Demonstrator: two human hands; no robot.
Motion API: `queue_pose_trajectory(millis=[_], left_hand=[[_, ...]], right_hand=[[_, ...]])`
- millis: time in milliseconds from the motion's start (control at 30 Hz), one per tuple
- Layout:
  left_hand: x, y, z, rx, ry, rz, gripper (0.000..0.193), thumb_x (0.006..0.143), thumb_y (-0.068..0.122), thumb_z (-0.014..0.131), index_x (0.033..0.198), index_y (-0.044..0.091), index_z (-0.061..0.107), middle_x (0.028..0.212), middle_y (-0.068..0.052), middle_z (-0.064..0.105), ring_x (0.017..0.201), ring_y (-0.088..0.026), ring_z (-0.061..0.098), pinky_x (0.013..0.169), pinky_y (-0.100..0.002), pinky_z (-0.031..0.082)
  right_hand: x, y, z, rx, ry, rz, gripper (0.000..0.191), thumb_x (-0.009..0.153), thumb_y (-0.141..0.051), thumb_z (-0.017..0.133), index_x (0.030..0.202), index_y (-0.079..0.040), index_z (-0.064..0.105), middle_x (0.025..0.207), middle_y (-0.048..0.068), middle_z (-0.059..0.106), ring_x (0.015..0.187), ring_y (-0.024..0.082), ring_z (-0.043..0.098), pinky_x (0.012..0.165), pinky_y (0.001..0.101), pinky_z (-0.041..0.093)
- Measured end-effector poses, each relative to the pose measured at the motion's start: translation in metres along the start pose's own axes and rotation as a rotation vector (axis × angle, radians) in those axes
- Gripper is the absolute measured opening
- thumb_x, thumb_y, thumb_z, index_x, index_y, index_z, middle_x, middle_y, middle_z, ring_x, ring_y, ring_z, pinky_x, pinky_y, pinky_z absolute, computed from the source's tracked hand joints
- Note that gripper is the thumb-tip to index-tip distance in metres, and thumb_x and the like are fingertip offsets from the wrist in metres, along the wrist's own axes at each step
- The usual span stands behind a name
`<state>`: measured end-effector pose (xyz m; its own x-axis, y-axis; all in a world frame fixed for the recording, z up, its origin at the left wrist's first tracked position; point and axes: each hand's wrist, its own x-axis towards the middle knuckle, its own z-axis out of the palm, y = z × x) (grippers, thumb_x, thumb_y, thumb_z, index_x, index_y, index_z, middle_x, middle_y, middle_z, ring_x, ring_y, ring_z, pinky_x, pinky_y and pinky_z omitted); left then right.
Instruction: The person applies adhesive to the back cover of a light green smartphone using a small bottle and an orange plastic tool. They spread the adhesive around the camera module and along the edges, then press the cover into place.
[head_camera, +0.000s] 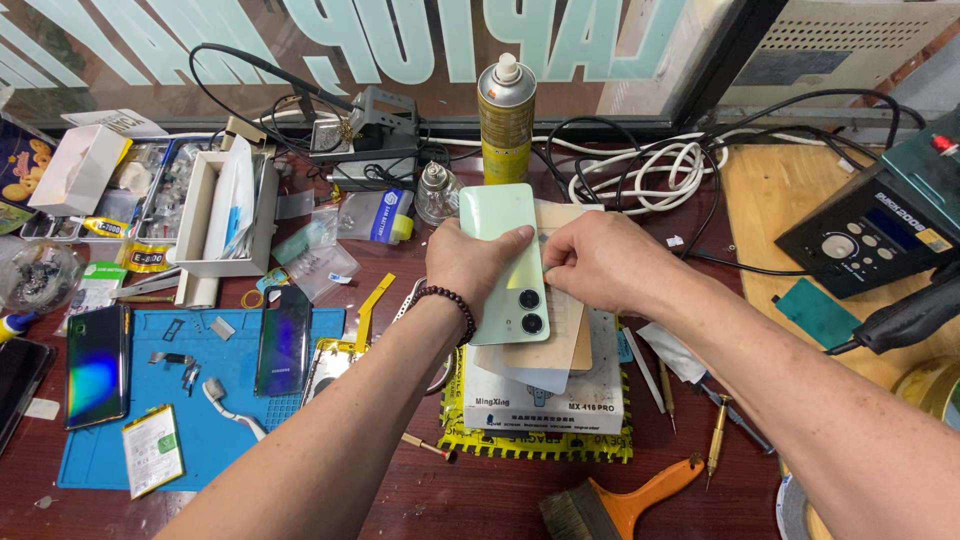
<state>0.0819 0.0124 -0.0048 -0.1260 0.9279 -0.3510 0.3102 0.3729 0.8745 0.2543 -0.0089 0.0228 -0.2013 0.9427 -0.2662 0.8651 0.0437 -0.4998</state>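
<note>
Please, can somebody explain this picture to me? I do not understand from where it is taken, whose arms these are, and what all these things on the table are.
The single picture comes from a camera on a person's head, looking down, so both arms are that person's own. The left hand, with a bead bracelet, grips a pale green phone back cover. The right hand pinches its edge. Under them lie a white box and a yellow mat. On the red-brown table there are also a blue work mat with phones and parts, a spray can, tangled white cables, a brush and a dark machine at the right.
</note>
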Motion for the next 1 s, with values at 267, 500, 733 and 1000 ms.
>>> queue_pose_trajectory(millis=[267,500,733,1000], left_hand=[[0.0,0.0,0.0,0.002,0.009,0.0,0.05,0.069,0.03,0.09,0.103,0.0,0.069,0.095,-0.014,0.079,0.076,-0.021,0.079,0.066,-0.035,0.064],[-0.002,0.002,-0.001,0.002,0.008,0.011,0.05,0.069,0.03,0.09,0.102,-0.001,0.069,0.095,-0.015,0.08,0.076,-0.021,0.079,0.066,-0.035,0.064],[-0.006,0.005,-0.003,0.003,-0.007,-0.017,0.048,0.07,0.028,0.089,0.103,-0.001,0.069,0.096,-0.015,0.079,0.076,-0.021,0.079,0.067,-0.035,0.064],[-0.003,0.002,-0.001,-0.008,-0.008,0.006,0.048,0.069,0.029,0.089,0.102,0.0,0.071,0.096,-0.014,0.08,0.076,-0.021,0.079,0.067,-0.035,0.064]], right_hand=[[-0.003,0.0,0.0,0.011,-0.005,-0.008,0.016,0.078,-0.02,0.075,0.09,-0.012,0.081,0.078,0.011,0.077,0.073,0.023,0.075,0.072,0.0362,0.058],[-0.009,-0.005,-0.002,0.034,-0.01,0.004,0.016,0.078,-0.02,0.075,0.09,-0.011,0.08,0.077,0.01,0.077,0.071,0.021,0.075,0.071,0.0358,0.058],[-0.015,-0.013,-0.005,0.044,-0.042,0.076,0.015,0.08,-0.019,0.072,0.091,-0.012,0.08,0.078,0.01,0.077,0.071,0.024,0.076,0.069,0.0377,0.059],[-0.018,-0.01,-0.001,0.037,-0.002,0.01,0.015,0.079,-0.018,0.072,0.091,-0.011,0.081,0.08,0.011,0.078,0.073,0.024,0.076,0.073,0.0369,0.059]])
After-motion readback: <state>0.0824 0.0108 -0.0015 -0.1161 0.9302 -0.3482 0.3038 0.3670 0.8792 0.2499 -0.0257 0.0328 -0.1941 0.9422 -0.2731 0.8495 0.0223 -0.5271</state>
